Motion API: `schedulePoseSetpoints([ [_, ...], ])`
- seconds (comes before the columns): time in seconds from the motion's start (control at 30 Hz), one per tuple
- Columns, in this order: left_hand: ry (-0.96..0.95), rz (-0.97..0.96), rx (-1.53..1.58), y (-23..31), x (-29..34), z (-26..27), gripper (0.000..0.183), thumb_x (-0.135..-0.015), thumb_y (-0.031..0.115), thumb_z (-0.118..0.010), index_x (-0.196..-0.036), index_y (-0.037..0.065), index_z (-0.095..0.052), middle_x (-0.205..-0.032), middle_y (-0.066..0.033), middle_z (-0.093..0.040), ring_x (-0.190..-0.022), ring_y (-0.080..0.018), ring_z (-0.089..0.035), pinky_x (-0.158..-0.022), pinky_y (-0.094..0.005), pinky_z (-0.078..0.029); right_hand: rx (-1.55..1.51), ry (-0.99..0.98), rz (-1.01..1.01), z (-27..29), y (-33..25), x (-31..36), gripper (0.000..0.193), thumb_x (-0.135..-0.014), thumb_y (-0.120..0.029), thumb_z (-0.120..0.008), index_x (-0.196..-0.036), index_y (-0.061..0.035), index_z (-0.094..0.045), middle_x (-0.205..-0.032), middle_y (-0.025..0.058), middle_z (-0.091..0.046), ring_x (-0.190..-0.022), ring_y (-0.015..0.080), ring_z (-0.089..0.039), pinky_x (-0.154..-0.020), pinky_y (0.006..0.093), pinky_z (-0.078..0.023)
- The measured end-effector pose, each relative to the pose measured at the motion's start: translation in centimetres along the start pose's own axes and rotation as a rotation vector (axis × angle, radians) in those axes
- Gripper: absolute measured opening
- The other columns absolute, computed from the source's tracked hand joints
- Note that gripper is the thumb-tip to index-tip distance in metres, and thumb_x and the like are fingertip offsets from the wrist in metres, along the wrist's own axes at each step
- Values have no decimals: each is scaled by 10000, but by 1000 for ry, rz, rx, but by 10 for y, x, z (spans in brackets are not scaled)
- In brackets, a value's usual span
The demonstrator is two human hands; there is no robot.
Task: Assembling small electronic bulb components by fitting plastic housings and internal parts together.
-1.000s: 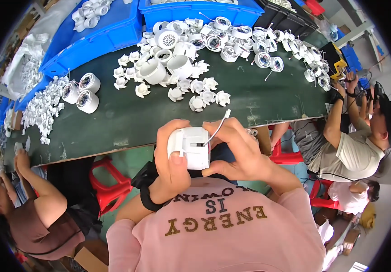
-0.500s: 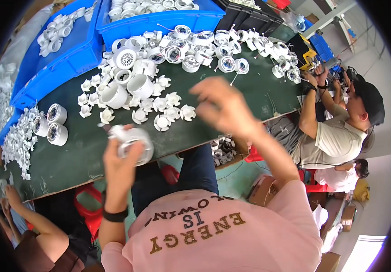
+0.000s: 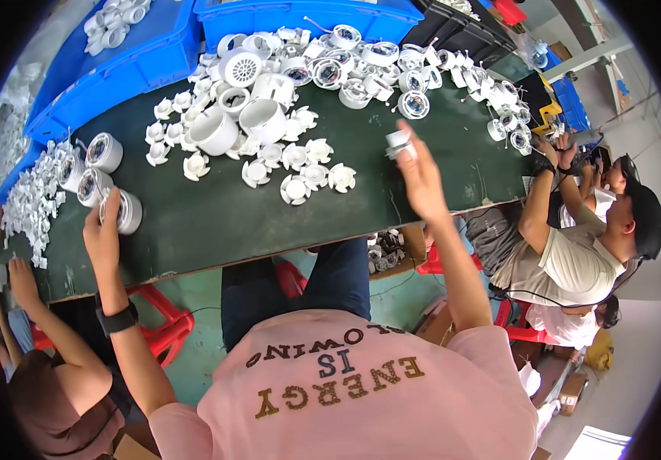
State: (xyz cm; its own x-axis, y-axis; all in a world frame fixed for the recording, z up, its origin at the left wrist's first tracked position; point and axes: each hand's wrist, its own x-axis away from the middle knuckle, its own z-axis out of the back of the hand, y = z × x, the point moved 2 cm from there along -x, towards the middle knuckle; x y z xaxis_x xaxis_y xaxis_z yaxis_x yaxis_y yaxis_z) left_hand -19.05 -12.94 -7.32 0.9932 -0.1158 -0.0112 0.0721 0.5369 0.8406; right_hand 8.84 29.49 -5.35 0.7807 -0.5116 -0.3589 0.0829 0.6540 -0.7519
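At the left, my left hand [image 3: 103, 239] has its fingers closed on a white round housing [image 3: 129, 212] with a clear, ring-like face. The housing stands at the near side of several similar assembled housings [image 3: 104, 152] on the table. My right hand [image 3: 425, 182] is over the right part of the table, pinching a small white cylindrical part [image 3: 399, 143] between thumb and fingers; its exact kind is unclear. Between my hands lie white bladed fan wheels [image 3: 296, 188] and open white cylindrical shells [image 3: 214, 131].
White parts with round metallic faces [image 3: 413, 104] are heaped behind, against a blue bin [image 3: 307, 17]. Small white pieces [image 3: 39, 201] are piled far left. A co-worker [image 3: 575, 222] sits at right; another person's arm [image 3: 58, 330] reaches in at left.
My left hand has carried the white housing leftward to the other assembled ones. My right hand has moved right and now shows a small white part in its fingers. The view has shifted slightly.
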Motion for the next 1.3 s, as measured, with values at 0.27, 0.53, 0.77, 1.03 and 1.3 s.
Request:
schedulePoseSetpoints([
  [0.27,410,-527,-93,58,85,-28,349,-881,162,-605,-1164,-7,-493,-1210,-179,-468,-1130,-291,-434,-890,-372,-363,-19,-204,138,-40,-33,12,462,-931,-166,-489,-1362,-13,-422,-1158,163,-479,-1074,278,-461,-974,339,-348],
  [0.53,196,-452,161,62,130,-40,351,-858,98,-587,-1185,11,-492,-1239,-158,-477,-1102,-251,-461,-855,-345,-372,208,-221,193,-49,-41,18,464,-935,-133,-443,-1382,-17,-393,-1173,157,-459,-1055,253,-454,-945,317,-353],
  [0.77,142,-460,217,71,130,-47,350,-806,30,-599,-1144,5,-509,-1195,-163,-508,-1044,-263,-499,-810,-339,-397,434,-239,262,-51,-44,13,452,-896,-108,-482,-1337,-23,-431,-1157,197,-451,-1030,322,-446,-939,376,-344],
  [1.03,-340,-645,333,133,142,-111,404,-771,75,-662,-1134,-15,-509,-1052,-183,-560,-923,-301,-567,-788,-374,-459,329,-347,169,-39,-51,-7,447,-903,-186,-507,-1322,-38,-449,-1029,160,-515,-984,297,-495,-906,365,-355],
  [1.3,-700,-203,935,144,157,-135,682,-860,179,-667,-1371,-31,-267,-1094,-112,-568,-892,-148,-580,-723,-272,-481,-187,-448,64,-51,-143,9,359,-975,-280,-447,-1172,17,-492,-1048,131,-578,-956,224,-566,-829,337,-451],
])
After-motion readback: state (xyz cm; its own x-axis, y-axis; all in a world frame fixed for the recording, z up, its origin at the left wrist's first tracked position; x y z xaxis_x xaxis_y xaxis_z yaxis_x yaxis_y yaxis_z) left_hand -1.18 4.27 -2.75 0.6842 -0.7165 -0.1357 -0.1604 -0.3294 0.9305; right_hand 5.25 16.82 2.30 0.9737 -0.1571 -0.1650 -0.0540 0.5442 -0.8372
